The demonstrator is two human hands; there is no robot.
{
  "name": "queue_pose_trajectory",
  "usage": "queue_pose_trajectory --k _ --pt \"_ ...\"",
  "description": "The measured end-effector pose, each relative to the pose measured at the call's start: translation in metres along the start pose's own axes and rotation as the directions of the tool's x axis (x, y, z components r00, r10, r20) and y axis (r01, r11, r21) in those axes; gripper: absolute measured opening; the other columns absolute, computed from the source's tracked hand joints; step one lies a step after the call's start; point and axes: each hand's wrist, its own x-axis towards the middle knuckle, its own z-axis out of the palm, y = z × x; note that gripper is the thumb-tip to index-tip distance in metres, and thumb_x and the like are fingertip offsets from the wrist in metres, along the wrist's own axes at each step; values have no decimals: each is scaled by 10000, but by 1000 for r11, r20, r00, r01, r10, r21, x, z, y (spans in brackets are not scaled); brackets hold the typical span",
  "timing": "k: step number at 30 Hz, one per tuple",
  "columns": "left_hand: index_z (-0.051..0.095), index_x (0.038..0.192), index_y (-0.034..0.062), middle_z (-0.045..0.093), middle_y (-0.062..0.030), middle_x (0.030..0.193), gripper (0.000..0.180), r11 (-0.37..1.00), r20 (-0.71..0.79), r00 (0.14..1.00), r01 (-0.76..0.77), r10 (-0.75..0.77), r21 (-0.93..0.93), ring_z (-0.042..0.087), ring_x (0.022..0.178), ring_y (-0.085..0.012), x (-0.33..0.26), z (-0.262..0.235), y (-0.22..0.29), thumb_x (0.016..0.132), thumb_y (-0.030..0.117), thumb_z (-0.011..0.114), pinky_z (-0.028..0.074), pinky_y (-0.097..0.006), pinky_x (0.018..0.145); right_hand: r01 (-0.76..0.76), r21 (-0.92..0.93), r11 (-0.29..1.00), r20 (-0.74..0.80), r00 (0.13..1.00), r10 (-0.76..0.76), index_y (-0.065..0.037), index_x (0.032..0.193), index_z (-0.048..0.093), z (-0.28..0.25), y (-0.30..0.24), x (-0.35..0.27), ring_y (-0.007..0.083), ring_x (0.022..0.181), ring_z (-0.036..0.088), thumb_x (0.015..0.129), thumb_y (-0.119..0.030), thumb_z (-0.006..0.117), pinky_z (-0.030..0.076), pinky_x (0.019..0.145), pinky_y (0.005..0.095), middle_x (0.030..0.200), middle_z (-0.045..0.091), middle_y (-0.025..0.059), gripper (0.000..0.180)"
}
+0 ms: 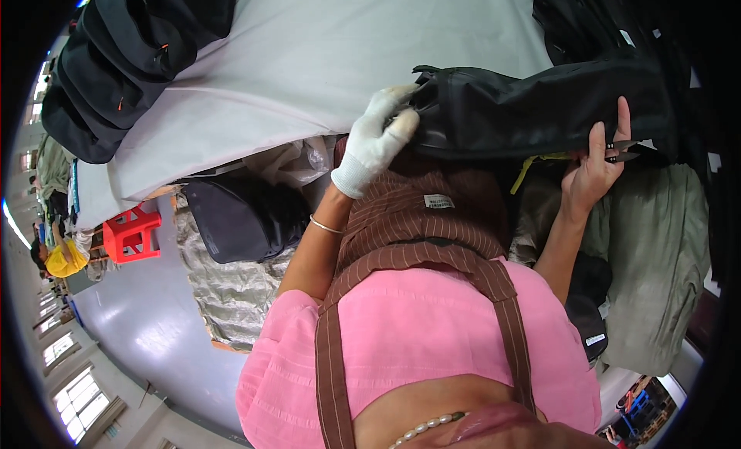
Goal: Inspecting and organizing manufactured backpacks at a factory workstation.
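My left hand (377, 138), in a white knit glove, pinches the left end of a long black bag (532, 109). The bag lies on its side across the near edge of the white-covered table. My bare right hand (593, 171) is at the bag's lower right, index finger stretched up against its side. Small dark thread snips (624, 151) are held in that hand, with the blades pointing right. A yellow strip (525, 173) hangs below the bag, left of my right hand; what it belongs to is hidden.
Black bags (116, 71) stand in a row at the table's far left, with more black bags (590, 24) at the far right. Below the table edge lies another dark bag (243, 217) on a crinkled sheet. A red stool (133, 233) stands left; a person in yellow (65, 257) is beyond.
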Motion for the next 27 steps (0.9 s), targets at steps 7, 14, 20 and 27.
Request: queue_pose_trajectory --k 7,14,20,27 --pt "358 1397 66 375 -178 1368 951 947 107 974 -220 200 233 431 1254 -344 -8 12 -4 598 250 839 403 -399 1024 -26 17 1000 54 998 25 -60 1370 437 0 -8 1 34 641 495 941 -8 475 424 541 178 877 580 16 434" --pt "592 1195 90 504 -138 1068 506 935 -178 959 -154 219 321 586 972 -294 -20 28 -8 706 91 720 493 -354 839 -7 98 995 54 999 1 -65 1364 448 -2 -6 -2 66 748 562 945 -25 497 464 614 191 1008 614 56 424" --pt "597 1143 34 549 -132 935 389 949 -197 943 -225 269 219 591 854 -264 -22 22 -13 758 55 648 487 -309 788 41 52 998 91 995 -45 -48 1364 441 16 -24 12 207 972 618 947 -25 489 527 849 323 1171 583 151 420" --pt "585 1171 21 638 -71 1067 380 523 -41 930 169 -366 -836 611 941 -177 -18 24 -25 903 284 639 487 -314 876 84 -121 989 410 912 -27 20 1232 553 74 -18 78 18 554 348 925 -61 549 295 518 193 1112 642 79 318"
